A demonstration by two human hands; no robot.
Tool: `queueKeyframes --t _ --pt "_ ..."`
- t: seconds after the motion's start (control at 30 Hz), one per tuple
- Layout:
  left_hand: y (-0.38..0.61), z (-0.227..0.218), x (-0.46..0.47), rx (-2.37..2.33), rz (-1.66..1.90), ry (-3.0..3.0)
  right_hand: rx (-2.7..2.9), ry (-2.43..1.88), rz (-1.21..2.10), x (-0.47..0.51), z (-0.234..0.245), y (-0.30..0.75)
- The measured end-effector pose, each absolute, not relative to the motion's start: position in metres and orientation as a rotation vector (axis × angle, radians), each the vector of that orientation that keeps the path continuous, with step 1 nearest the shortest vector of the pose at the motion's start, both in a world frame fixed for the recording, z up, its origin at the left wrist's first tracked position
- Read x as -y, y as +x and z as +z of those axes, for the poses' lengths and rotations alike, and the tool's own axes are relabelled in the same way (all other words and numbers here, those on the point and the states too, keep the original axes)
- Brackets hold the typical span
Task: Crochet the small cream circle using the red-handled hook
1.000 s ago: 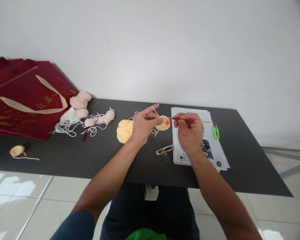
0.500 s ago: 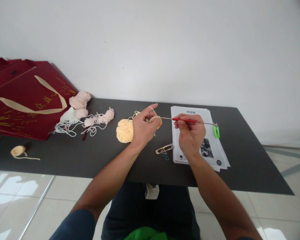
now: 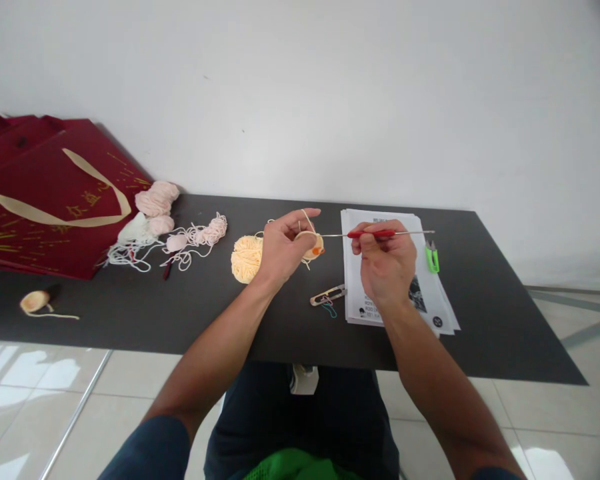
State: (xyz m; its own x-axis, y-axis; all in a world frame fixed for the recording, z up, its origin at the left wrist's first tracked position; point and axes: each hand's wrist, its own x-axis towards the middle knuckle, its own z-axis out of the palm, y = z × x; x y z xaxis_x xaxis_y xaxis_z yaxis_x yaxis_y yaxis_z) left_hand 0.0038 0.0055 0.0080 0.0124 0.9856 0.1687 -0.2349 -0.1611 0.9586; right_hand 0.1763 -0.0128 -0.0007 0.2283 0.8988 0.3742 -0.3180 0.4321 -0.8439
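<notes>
My left hand [image 3: 286, 245] pinches a small cream crochet piece [image 3: 312, 248] with an orange spot on it. A strand of yarn loops over its raised index finger. In my right hand [image 3: 387, 260] is a crochet hook [image 3: 385, 233] with a red grip, its metal shaft showing on both sides. The hook's left end reaches the crochet piece; its tip is too small to make out there. Just left of my left hand lies a pale yellow ball of yarn [image 3: 247, 259], partly covered by the hand.
Printed sheets [image 3: 353, 280] lie under my right hand, with green-handled thread snips [image 3: 432, 258] at their right edge. Gold snips [image 3: 329, 295] and stitch markers [image 3: 330, 308] lie left of them. Pink yarn [image 3: 157, 199], a cream crocheted piece [image 3: 35, 301] and a red bag [image 3: 45, 193] are at left.
The hook has shifted so its left end meets the crochet piece, where a yarn strand stretched before. My left hand has turned slightly, showing more of the piece.
</notes>
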Motion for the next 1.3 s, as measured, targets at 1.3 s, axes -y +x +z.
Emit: queueKeyframes --t 1.3 --pt "0.012 0.008 -0.007 -0.707 1.31 0.642 0.842 -0.704 1.044 0.014 -0.01 0.152"
